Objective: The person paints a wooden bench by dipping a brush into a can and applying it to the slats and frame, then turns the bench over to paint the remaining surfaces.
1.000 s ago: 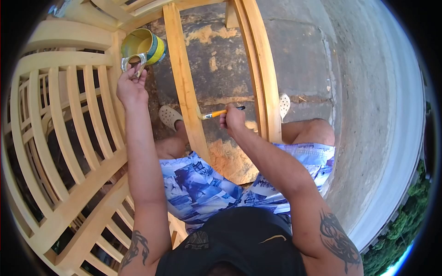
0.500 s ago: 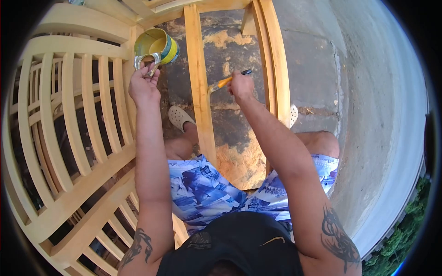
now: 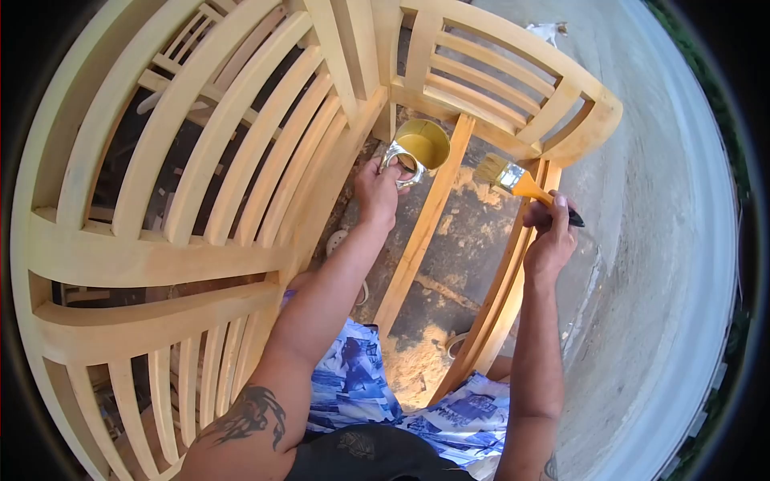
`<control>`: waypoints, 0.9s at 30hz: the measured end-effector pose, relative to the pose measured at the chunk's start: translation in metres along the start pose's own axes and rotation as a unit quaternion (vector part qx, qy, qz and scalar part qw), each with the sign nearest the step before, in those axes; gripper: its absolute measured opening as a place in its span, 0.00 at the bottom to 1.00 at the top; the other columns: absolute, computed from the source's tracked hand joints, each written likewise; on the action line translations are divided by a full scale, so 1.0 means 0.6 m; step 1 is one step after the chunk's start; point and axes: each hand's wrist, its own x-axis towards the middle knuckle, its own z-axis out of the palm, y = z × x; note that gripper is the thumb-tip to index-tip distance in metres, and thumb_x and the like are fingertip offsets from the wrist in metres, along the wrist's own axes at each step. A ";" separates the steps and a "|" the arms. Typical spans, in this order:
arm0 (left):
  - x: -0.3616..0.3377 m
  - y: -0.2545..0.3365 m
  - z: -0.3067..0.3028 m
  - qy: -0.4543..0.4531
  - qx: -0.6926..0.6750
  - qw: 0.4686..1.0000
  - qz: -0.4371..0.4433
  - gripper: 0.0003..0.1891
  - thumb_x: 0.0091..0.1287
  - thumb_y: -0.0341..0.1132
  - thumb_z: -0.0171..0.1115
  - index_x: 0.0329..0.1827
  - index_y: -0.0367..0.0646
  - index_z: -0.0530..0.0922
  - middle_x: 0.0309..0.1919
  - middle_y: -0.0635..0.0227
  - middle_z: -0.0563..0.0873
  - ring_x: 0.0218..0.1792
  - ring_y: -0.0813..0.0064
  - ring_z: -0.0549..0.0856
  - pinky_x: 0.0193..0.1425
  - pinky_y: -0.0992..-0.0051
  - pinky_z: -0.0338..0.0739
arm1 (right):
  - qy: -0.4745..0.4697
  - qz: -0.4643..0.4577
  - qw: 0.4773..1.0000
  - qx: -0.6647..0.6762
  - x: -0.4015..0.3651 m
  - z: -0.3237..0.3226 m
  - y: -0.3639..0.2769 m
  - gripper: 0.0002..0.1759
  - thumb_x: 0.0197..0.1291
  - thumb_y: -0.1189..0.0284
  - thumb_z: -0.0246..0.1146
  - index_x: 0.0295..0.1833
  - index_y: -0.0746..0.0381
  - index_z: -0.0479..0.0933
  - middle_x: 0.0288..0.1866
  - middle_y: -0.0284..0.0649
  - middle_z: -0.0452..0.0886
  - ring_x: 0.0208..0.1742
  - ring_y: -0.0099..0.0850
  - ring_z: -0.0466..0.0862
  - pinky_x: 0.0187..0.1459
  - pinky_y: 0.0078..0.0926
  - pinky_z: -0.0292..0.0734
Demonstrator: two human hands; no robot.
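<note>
My left hand [image 3: 377, 192] is closed around a silvery loop handle [image 3: 401, 167] on the side of a paint can [image 3: 434, 132]. Yellowish liquid shows inside the can, which is held over the open seat frame. My right hand [image 3: 549, 240] grips a paintbrush [image 3: 529, 187] by its orange, black-tipped handle. The pale bristles point up and left, apart from the wood and to the right of the can. Below the brush runs the front seat rail [image 3: 501, 297] of a wooden bench. A middle slat [image 3: 423, 232] passes beneath the can.
The slatted bench backrest [image 3: 200, 152] rises on the left, and a slatted armrest [image 3: 489, 76] stands at the far end. Stained concrete [image 3: 449, 276] shows through the seat frame. A pale wall or paved strip [image 3: 642, 240] curves along the right.
The paintbrush has lifted off the middle slat and moved right, its bristles now pointing up. The view has shifted, bringing the far armrest into sight; the can stays in my left hand.
</note>
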 end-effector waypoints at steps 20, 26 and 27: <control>-0.009 0.003 0.003 -0.006 0.026 0.999 0.024 0.08 0.68 0.31 0.61 0.46 0.40 0.83 0.40 0.66 0.89 0.38 0.77 0.90 0.33 0.76 0.82 | -0.351 -0.145 0.790 -0.481 0.076 0.220 0.064 0.15 0.62 0.59 0.68 0.48 0.55 0.86 0.33 0.49 0.88 0.38 0.47 0.89 0.42 0.40 0.83; -0.009 0.006 0.004 -0.004 0.021 1.000 0.010 0.08 0.68 0.31 0.60 0.47 0.41 0.83 0.40 0.66 0.89 0.39 0.77 0.90 0.33 0.77 0.82 | -0.320 -0.172 0.815 -0.452 0.077 0.205 0.067 0.15 0.63 0.60 0.69 0.48 0.59 0.86 0.28 0.49 0.86 0.31 0.38 0.88 0.37 0.33 0.81; -0.010 0.008 0.005 -0.004 0.020 1.000 0.006 0.09 0.68 0.32 0.60 0.47 0.41 0.82 0.39 0.66 0.90 0.39 0.77 0.90 0.34 0.77 0.82 | -0.316 -0.160 0.830 -0.432 0.080 0.203 0.068 0.15 0.63 0.61 0.69 0.48 0.60 0.85 0.27 0.47 0.85 0.30 0.35 0.87 0.36 0.32 0.81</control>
